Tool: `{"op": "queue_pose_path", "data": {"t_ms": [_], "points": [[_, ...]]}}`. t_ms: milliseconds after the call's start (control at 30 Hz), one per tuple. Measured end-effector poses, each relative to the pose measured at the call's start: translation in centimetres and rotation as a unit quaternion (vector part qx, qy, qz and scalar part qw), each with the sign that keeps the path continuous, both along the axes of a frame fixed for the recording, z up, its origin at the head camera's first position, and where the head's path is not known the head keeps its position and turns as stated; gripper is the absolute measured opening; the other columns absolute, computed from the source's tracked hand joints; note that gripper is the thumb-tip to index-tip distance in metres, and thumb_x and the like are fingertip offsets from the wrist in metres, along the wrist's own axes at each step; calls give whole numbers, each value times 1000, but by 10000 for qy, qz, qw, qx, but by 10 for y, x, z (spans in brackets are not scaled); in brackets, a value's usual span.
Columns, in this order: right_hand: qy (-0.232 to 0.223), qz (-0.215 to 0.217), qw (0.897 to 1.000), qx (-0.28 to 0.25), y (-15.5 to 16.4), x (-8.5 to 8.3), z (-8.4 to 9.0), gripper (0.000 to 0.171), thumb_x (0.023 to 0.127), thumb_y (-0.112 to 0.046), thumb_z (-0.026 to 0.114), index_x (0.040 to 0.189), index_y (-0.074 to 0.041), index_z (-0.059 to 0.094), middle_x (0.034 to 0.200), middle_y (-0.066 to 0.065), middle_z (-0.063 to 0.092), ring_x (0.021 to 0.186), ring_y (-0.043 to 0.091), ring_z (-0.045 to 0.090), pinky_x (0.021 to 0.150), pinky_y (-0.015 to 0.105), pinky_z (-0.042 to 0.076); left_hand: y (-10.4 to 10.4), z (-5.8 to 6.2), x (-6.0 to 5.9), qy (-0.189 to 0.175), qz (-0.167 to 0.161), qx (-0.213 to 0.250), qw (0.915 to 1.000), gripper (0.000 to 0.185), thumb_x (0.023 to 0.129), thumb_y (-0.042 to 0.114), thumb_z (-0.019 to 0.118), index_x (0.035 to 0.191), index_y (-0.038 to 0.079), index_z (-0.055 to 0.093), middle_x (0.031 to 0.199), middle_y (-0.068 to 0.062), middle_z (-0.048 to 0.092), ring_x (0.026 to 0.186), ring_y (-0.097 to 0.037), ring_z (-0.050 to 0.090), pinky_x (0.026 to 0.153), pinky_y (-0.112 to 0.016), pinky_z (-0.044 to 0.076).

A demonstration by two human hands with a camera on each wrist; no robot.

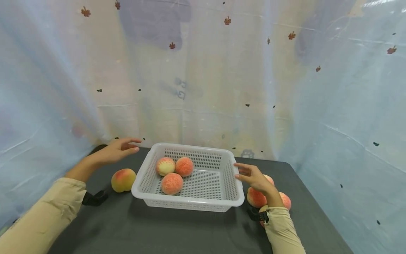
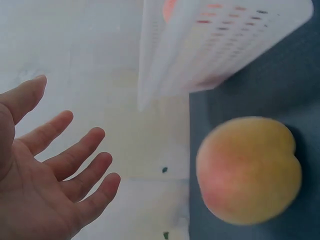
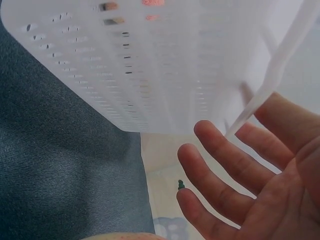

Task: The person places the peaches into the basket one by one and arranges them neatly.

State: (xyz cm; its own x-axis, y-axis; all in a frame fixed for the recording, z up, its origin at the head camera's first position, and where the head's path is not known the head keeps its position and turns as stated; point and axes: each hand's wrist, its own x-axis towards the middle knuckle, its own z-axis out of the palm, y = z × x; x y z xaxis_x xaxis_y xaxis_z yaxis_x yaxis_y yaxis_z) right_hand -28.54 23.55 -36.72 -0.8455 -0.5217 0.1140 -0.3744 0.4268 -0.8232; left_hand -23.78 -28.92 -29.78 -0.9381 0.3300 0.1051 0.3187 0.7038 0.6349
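Observation:
A white perforated plastic basket [image 1: 187,204] stands on the dark table with three peaches inside: a pale yellow-red one [image 1: 165,166], an orange-red one [image 1: 184,166] and another orange-red one [image 1: 172,183]. My left hand [image 1: 118,150] hovers left of the basket with fingers spread and nothing in them. Below it, a larger yellow peach [image 2: 249,170] with a red blush lies on the table beside the basket. At the basket's right rim is my right hand [image 3: 250,175], fingers loosely extended; I cannot tell whether they touch the rim.
Several peaches lie right of the basket, among them a red-orange one [image 1: 256,197] and a pinkish one [image 1: 285,200], partly hidden by my right forearm. A pale patterned curtain [image 1: 206,88] hangs behind the table [image 1: 165,233].

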Motion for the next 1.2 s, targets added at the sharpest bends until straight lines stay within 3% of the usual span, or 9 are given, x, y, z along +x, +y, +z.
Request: {"op": "queue_pose_path", "data": {"t_ms": [167,400,500,733,1000,1200], "points": [[-20,-17,10000,7,-1,-1,2,59,100,-13,64,150,6,41,138,32,58,124,45,62,103,58,51,-16,-15,10,-53,-27,-8,10000,57,108,31,50,151,-5,39,148,-36,45,133,-56,46,100,-68,45],[-4,-107,9999,48,2,-1,5,59,100,-16,65,151,5,42,136,31,60,122,42,63,103,58,50,-32,-45,16,-1080,-24,-68,9941,68,106,39,51,156,-1,28,154,-41,30,141,-60,31,101,-68,44],[-68,-129,9999,30,3,0,4,60,100,-17,65,151,4,42,137,30,60,122,41,64,103,57,51,-35,-56,15,-1337,-158,35,9909,74,104,39,56,158,-1,25,154,-43,27,140,-61,31,101,-67,45],[-15,6,10000,-54,6,1,3,60,99,-13,65,150,7,41,138,33,58,123,44,63,102,55,52,-42,-75,16,-1426,-486,465,9875,81,99,26,65,157,-7,20,150,-41,36,132,-53,48,97,-58,52],[-86,53,9999,-52,5,-1,1,60,100,-14,65,150,7,41,138,33,57,123,44,62,102,56,52,-52,-92,20,-1306,-375,530,9893,76,101,24,63,156,-8,21,148,-39,39,128,-52,50,94,-60,52],[-53,144,9999,-35,-1,-3,1,60,100,-14,64,150,8,41,137,33,58,122,45,63,101,56,53,-59,-97,24,-1468,-255,630,9868,81,99,24,66,157,-8,18,143,-34,46,121,-39,57,87,-41,53]]}}
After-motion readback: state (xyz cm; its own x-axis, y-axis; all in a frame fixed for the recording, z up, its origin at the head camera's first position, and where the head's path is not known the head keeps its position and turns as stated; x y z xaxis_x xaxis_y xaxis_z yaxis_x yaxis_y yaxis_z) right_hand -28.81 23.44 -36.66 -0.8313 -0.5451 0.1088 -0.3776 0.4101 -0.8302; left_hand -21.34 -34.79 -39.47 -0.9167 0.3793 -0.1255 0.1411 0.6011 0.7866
